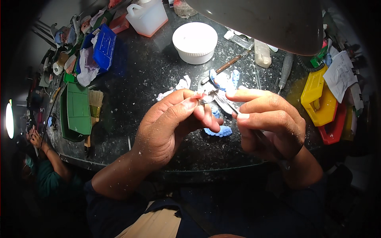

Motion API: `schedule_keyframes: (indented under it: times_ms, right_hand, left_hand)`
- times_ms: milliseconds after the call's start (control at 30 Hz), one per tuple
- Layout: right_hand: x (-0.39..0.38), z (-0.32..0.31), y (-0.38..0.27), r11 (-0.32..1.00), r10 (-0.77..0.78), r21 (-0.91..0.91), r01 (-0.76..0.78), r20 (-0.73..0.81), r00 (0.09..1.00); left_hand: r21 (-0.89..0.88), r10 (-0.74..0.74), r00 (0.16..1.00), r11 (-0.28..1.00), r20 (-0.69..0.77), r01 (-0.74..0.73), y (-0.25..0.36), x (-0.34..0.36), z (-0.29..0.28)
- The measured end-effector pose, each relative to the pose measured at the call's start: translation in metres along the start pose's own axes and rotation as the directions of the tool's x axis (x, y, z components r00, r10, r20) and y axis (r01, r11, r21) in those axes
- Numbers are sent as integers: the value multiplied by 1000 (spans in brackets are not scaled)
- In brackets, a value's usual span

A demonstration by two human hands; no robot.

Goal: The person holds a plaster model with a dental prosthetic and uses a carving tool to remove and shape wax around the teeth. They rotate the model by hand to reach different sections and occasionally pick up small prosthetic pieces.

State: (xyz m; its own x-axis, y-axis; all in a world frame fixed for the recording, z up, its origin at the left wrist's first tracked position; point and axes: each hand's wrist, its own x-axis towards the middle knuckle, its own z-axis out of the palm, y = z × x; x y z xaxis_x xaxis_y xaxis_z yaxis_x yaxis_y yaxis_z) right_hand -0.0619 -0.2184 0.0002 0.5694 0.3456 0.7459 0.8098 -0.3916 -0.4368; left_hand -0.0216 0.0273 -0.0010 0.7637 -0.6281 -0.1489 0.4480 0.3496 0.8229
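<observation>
My left hand [164, 121] pinches a small pink and silvery piece [201, 97] between thumb and fingers; glare blurs its exact shape. Fingers curled, my right hand [272, 119] grips a thin metal hand tool [230, 105], its tip close to that piece. The rest of the tool is mostly hidden under the palm. On the bench below the hands lies a blue dental model [219, 131] with a row of teeth. Another blue piece [235, 77] sits just beyond my fingers, among white plaster-like scraps [183, 83].
Beyond the hands stand a lidded white tub [195, 41] and a jug of red liquid [147, 18]. A brown-handled tool [229, 63] lies nearby. Green [77, 112] and blue bins [105, 47] are left, a yellow bin [317, 95] right. A lamp shade [274, 23] overhangs. Another person's hand [35, 139] shows far left.
</observation>
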Motion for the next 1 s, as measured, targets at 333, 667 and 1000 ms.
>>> schedule_keyframes:
  times_ms: [333, 667, 1000]
  right_hand:
    - [1, -2, -5, 999, 38, 17, -38, 1, 999]
    - [1, -4, -4, 999, 37, 27, -38, 29, 999]
    - [-2, -1, -1, 999, 26, -21, -26, -5, 1000]
  left_hand:
    - [109, 63, 998, 992, -27, -60, -4, 0, 1]
    - [196, 119, 993, 974, 1, -117, -4, 0, 0]
    - [89, 25, 999, 996, -37, -22, -3, 1, 0]
